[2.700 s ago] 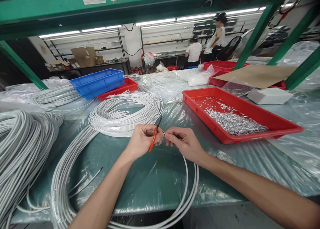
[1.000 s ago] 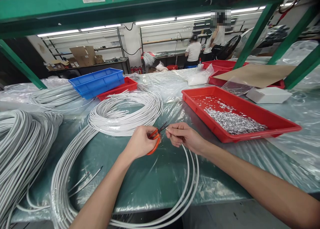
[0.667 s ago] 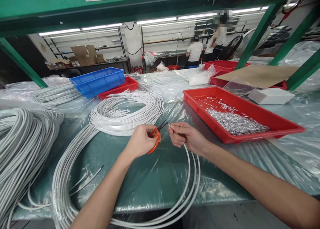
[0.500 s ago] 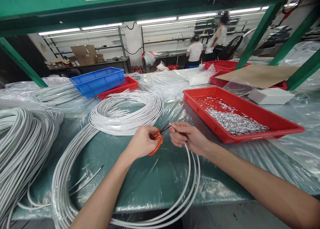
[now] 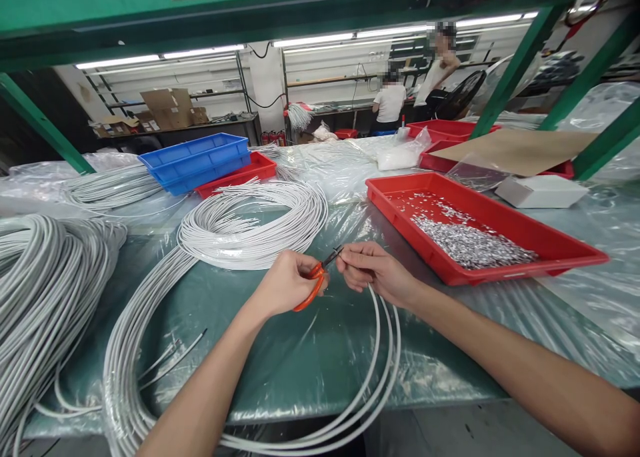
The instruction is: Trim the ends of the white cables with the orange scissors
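Note:
My left hand [image 5: 290, 282] is closed round the orange handles of a pair of scissors [image 5: 311, 289]. Their dark blades point up and right, with the tips at the fingertips of my right hand [image 5: 374, 270]. Pinched in that right hand are several white cables [image 5: 376, 337], which hang down and curve back under my left forearm to a large coil [image 5: 117, 350] at the left. The cable ends at the blades are too small to make out clearly. Beyond my left hand lies another white cable coil [image 5: 255, 254] on the plastic-covered table [image 5: 280, 370].
A red tray [image 5: 415, 237] holding many small silvery pieces [image 5: 473, 244] stands to the right. Blue trays [image 5: 195, 170] rest on a red one at the back left. Thick cable bundles [image 5: 45, 310] fill the left side. A white box [image 5: 543, 192] sits far right, and two people are in the background.
The scissors have turned and shifted slightly right, bringing their blades against my right fingertips. My right hand has barely moved. A background person's arm has changed position.

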The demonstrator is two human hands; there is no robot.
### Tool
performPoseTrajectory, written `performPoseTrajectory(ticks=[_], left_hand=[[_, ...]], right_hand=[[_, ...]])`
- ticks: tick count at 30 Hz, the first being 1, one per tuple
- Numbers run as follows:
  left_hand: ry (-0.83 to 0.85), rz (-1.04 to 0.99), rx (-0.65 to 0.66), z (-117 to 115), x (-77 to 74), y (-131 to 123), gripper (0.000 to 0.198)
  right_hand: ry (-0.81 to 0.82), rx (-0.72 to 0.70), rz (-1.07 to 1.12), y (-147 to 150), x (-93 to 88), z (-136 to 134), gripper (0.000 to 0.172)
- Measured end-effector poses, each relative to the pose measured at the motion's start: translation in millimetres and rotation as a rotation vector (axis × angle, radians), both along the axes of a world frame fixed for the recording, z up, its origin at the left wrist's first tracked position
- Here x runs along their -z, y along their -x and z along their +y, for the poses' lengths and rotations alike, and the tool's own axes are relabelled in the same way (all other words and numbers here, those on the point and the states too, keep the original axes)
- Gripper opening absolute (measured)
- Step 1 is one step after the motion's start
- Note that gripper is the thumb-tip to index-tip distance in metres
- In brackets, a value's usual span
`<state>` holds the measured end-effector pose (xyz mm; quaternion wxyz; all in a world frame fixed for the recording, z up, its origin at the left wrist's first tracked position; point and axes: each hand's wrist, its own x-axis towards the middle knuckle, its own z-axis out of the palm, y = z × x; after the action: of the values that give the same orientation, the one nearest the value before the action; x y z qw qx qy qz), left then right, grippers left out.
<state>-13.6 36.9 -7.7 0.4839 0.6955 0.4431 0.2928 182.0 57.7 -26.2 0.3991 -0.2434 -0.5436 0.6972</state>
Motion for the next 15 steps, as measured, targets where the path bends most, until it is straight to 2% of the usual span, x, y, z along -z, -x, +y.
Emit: performPoseTrajectory(ticks=[7, 15], left_hand=[[0.018, -0.010, -0.001, 1.0, -0.4, -0.8, 0.018], [0.007, -0.025, 0.000, 0.3, -0.2, -2.0, 0.018]], right_hand=[[-0.079, 0.027, -0.031, -1.6, -0.6, 0.9, 0.026], [-0.064, 0.034, 0.003, -0.8, -0.6, -0.3, 0.024]])
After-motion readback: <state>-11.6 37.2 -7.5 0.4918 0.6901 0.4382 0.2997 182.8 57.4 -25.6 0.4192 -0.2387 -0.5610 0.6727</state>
